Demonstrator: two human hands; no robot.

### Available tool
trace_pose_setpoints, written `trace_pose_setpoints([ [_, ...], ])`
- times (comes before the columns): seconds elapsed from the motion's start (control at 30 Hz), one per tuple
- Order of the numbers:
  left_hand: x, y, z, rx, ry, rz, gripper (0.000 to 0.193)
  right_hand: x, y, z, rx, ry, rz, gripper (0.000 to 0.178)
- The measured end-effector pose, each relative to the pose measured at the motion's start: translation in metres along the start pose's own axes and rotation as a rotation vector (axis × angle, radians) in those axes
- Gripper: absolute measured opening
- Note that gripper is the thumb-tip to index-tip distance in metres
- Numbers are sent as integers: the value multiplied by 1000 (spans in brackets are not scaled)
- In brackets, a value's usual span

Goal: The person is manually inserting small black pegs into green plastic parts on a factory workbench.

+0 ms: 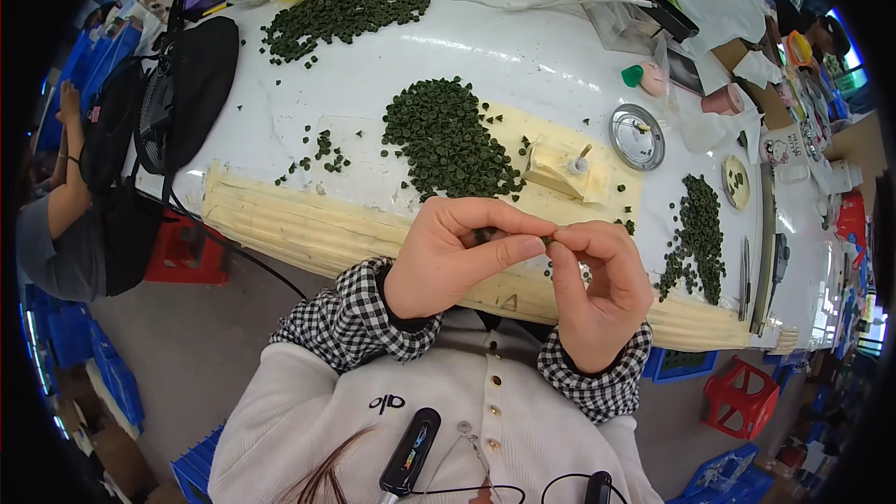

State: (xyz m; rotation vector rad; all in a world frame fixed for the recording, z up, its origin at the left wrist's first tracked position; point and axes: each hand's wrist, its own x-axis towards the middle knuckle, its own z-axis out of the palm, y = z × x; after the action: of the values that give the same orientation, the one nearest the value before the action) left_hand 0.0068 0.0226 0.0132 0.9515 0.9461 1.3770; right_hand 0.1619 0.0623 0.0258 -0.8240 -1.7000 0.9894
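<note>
Both hands up and meeting over the near edge of the white table (317,56), in front of the wearer's chest. Left hand (459,254) reaches in with forefinger and thumb drawn together; right hand (602,291) faces it, thumb and forefinger likewise closed, fingertips of the two touching or nearly so. Between them a tiny green piece (548,240), pinched, mostly hidden by the fingertips; its shape cannot be told. Another dark bit shows within the curl of the left hand, too shaded to make out. Checked cuffs (597,381) at both wrists. Just beyond the hands, the middle heap (439,135) of small dark green cups; loose ones scattered to its left. Beside the heap, right, a yellowish block (560,168) with a peg (583,157) standing up from it. Farther back, a second heap (359,7); to the right, a third heap (702,233), with a round metal dish (637,137) behind it and slim tweezers (746,278) just beside it. Yellowish covering (280,215) runs along the near edge. Black bag (201,84) at the table's left end; red stool (742,399) on the floor, lower right.
</note>
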Motion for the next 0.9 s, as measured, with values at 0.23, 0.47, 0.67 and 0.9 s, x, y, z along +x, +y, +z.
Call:
trace_pose_setpoints([
  [0.23, 0, -1, 1, -24, 49, 25, 17, -4, 3, 6, -28, 6, -34, 17],
  [0.47, 1, -5, -7, 61, 59, 125, 16, -6, -2, 6, -58, -72, -82, 20],
  [0.67, 4, -1, -6, -206, -66, -81, 12, -2, 3, -8, 119, -125, -14, 19],
  [0.9, 2, -1, -10, -66, -66, -126, 11, -3, 2, -3, 106, -85, 39, 19],
])
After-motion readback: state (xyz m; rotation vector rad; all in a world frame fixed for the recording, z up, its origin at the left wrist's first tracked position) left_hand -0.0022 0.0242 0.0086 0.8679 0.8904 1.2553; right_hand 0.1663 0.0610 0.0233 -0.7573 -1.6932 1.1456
